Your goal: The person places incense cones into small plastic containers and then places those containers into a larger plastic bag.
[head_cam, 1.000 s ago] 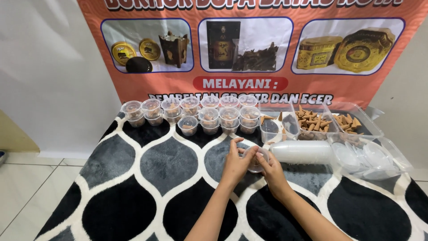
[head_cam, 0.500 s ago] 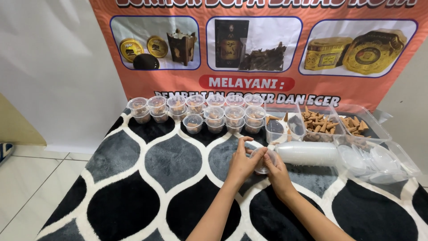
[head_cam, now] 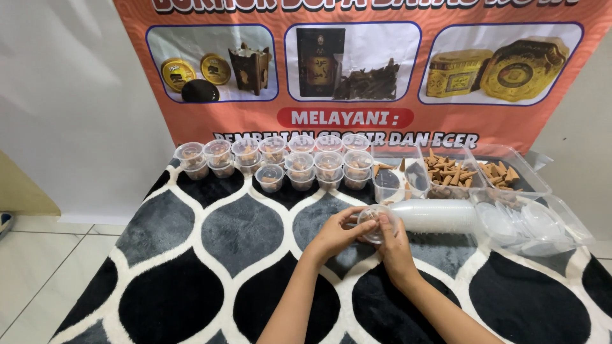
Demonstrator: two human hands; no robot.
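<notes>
Over the black, grey and white patterned rug [head_cam: 191, 255] we are holding a small clear plastic cup [head_cam: 377, 223] between both hands, at the mouth of a long sleeve of stacked cups [head_cam: 440, 215] lying on its side, likely so single cups come off easily. Our left hand [head_cam: 336, 234] is curling its fingers [head_cam: 352, 218] narrowly round the cup's rim; our right hand [head_cam: 395, 245] is pinching it from below. Behind, filled lidded cups [head_cam: 287, 162] are standing in rows beside clear tubs of brown incense cones [head_cam: 456, 171]. An orange banner [head_cam: 357, 70] with three rounded photo panels is hanging on the wall.
</notes>
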